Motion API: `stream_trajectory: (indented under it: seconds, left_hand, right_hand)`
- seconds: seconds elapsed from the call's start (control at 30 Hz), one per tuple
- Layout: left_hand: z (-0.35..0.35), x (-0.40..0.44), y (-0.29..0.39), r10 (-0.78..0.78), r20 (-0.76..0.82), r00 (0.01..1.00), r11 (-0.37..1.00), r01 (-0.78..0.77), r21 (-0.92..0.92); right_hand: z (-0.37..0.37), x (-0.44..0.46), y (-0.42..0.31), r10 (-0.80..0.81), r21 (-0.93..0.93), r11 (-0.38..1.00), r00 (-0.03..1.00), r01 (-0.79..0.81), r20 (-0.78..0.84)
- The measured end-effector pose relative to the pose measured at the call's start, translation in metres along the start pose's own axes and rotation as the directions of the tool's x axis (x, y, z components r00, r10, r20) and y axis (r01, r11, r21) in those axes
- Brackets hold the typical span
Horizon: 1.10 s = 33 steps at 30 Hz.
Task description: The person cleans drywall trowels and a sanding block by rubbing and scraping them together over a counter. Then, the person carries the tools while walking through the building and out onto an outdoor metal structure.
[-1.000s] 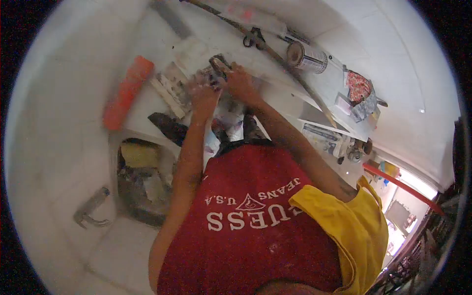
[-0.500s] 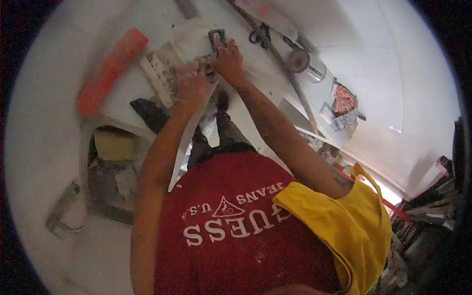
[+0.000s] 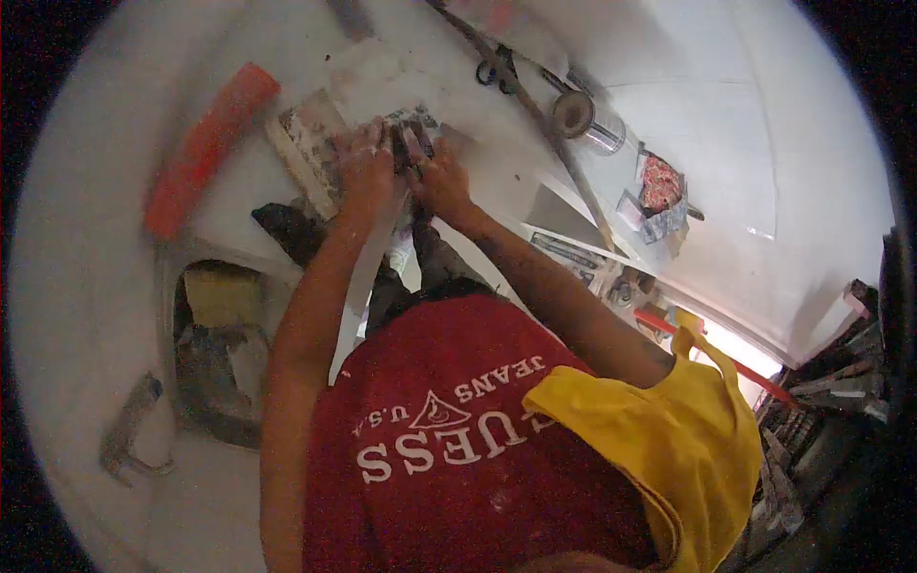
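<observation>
My left hand and my right hand are close together at the work surface. Between and under their fingertips is a dark, white-smeared flat piece; its exact kind is hard to make out. The fingers of my right hand press on it, and my left fingers grip its left side. Just left of my left hand lies a whitish, dusty slab with dark patches. A pale dusty patch spreads beyond my fingertips.
A red-orange tube-like piece lies at left. Nearer are a dark tub with a yellow sponge and a clamp-like tool. At right are a long stick, scissors, a metal can and a red-patterned bundle.
My right hand has drawn back toward my body, bringing its dark piece beside my left hand. My left hand has shifted only slightly. The view has tilted a little.
</observation>
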State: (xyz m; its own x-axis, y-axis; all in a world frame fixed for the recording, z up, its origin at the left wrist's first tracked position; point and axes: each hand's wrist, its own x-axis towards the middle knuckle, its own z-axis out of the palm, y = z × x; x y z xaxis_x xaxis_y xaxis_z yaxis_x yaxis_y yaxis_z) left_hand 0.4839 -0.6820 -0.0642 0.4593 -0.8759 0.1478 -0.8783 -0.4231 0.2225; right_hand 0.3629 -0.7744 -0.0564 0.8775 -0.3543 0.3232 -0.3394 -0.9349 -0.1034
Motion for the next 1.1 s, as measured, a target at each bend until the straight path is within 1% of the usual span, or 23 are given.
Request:
stream_trajectory:
  seconds: [0.07,0.1,0.13,0.2,0.23,0.27,0.3,0.33,0.37,0.4,0.43,0.47,0.5,0.57,0.6,0.7,0.73,0.77,0.83,0.9,0.97,1.07,1.1]
  left_hand:
    - [0.003,-0.006,0.001,-0.008,-0.035,0.999,1.0,0.008,-0.006]
    - [0.006,-0.011,0.004,-0.007,-0.062,0.998,1.0,0.007,-0.001]
    - [0.008,-0.014,0.007,-0.013,-0.12,0.993,1.0,0.016,0.024]
    - [-0.006,-0.007,0.007,-0.066,0.04,0.997,0.997,0.068,-0.043]
    - [-0.026,-0.006,0.009,-0.075,0.278,0.958,0.985,0.115,-0.128]
    - [-0.027,-0.002,0.006,-0.064,0.284,0.957,0.986,0.105,-0.133]
    - [-0.027,0.002,0.004,-0.052,0.291,0.955,0.986,0.095,-0.138]
    - [-0.001,-0.001,0.002,-0.028,0.083,0.996,0.997,0.034,-0.064]
    - [-0.001,-0.005,0.002,-0.013,-0.018,1.0,0.999,0.012,-0.047]
    - [-0.002,-0.008,0.001,0.003,-0.119,0.993,1.0,-0.006,-0.025]
    - [-0.021,-0.012,0.005,-0.005,-0.125,0.992,0.997,-0.004,-0.071]
    - [-0.029,-0.007,0.011,-0.035,-0.149,0.988,0.995,0.02,-0.098]
    - [-0.035,-0.002,0.017,-0.064,-0.173,0.983,0.991,0.042,-0.127]
    - [-0.016,0.003,0.033,-0.165,-0.232,0.959,0.979,0.131,-0.155]
    - [-0.006,0.012,0.037,-0.186,-0.269,0.945,0.979,0.155,-0.133]
    - [0.027,0.036,0.043,-0.204,-0.315,0.927,0.977,0.172,-0.127]
    - [0.036,0.042,0.041,-0.189,-0.298,0.936,0.975,0.144,-0.167]
    - [0.046,0.043,0.041,-0.175,-0.269,0.947,0.97,0.12,-0.21]
    - [0.049,0.026,0.028,0.06,-0.214,0.975,0.992,-0.082,-0.095]
    - [0.039,0.005,0.022,0.169,-0.15,0.974,0.984,-0.175,-0.027]
    - [-0.016,-0.003,0.024,0.152,-0.101,0.983,0.988,-0.154,-0.009]
    - [-0.021,0.013,0.014,0.318,0.048,0.947,0.947,-0.32,0.03]
    - [-0.017,0.013,0.012,0.276,-0.005,0.961,0.96,-0.276,-0.039]
  right_hand:
    - [-0.006,0.015,0.014,0.045,-0.005,0.999,0.977,-0.045,0.209]
    - [-0.008,0.018,0.021,0.081,-0.015,0.997,0.944,-0.08,0.321]
    - [-0.002,0.024,0.031,0.111,-0.021,0.994,0.968,-0.109,0.224]
    - [0.02,0.05,0.053,0.137,-0.018,0.99,0.991,-0.137,-0.006]
    - [0.015,0.038,0.04,0.167,-0.007,0.986,0.983,-0.167,0.071]
    - [0.005,0.018,0.02,0.195,0.001,0.98,0.971,-0.197,0.137]
    - [0.003,0.011,0.014,0.169,-0.01,0.986,0.976,-0.169,0.137]
    - [0.0,0.003,0.008,0.142,-0.021,0.99,0.98,-0.141,0.138]
    - [-0.002,-0.005,0.003,0.116,-0.031,0.993,0.984,-0.113,0.138]
    - [-0.013,-0.008,0.006,0.147,0.012,0.988,0.963,-0.154,0.224]
    - [-0.022,-0.014,0.01,0.177,0.052,0.978,0.935,-0.202,0.307]
    - [-0.025,-0.002,0.026,0.109,0.209,0.97,0.989,-0.127,0.096]
    - [-0.037,0.011,0.035,0.237,0.168,0.951,0.961,-0.259,0.14]
    - [-0.06,0.038,0.046,0.477,0.079,0.861,0.851,-0.503,0.218]
    - [-0.058,0.047,0.053,0.51,0.134,0.834,0.84,-0.536,0.185]
    - [-0.018,0.052,0.069,0.282,0.008,0.957,0.935,-0.29,0.214]
    - [-0.015,0.057,0.063,0.101,0.077,0.991,0.991,-0.108,0.088]
    - [-0.014,0.065,0.064,0.138,0.066,0.986,0.973,-0.153,0.185]
    - [-0.017,0.087,0.063,0.197,0.038,0.973,0.901,-0.229,0.387]
    - [0.006,0.111,0.078,0.169,0.022,0.983,0.945,-0.182,0.28]
    - [0.02,0.108,0.074,0.204,-0.006,0.978,0.953,-0.208,0.223]
    - [0.022,0.097,0.064,0.229,0.005,0.973,0.962,-0.232,0.149]
    - [0.017,0.071,0.053,0.177,0.068,0.981,0.979,-0.184,0.099]
